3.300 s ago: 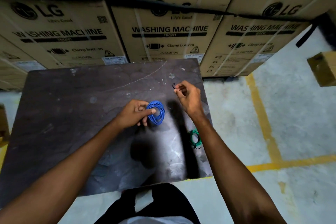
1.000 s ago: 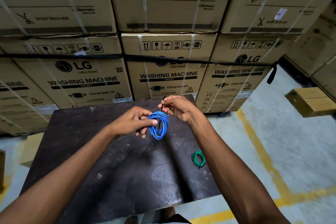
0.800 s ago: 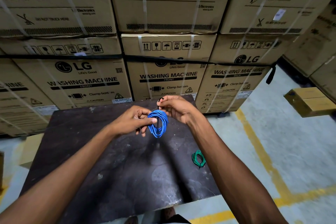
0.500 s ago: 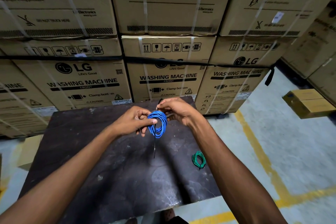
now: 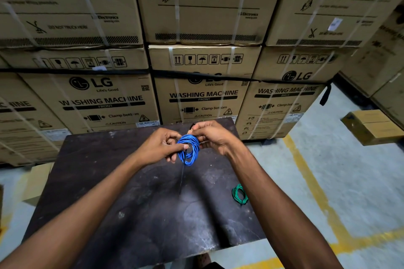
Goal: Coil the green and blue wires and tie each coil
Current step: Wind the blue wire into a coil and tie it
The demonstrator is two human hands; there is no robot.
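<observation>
I hold a blue wire coil (image 5: 189, 150) in the air above the dark table (image 5: 113, 192). My left hand (image 5: 160, 146) pinches the coil's left side between thumb and fingers. My right hand (image 5: 211, 135) pinches the head end of a thin black tie (image 5: 182, 176) at the coil's top right. The tie runs through the coil and its tail hangs straight down below it. A green wire coil (image 5: 239, 195) lies flat on the table near its right edge, beside my right forearm.
Stacked cardboard washing machine boxes (image 5: 203, 96) stand right behind the table's far edge. A small cardboard box (image 5: 371, 126) sits at the right. Grey floor with yellow lines (image 5: 310, 183) runs along the table's right side.
My right hand brought a black tie from the table to the raised blue coil and threaded it through; its tail now hangs below. The green coil has not moved.
</observation>
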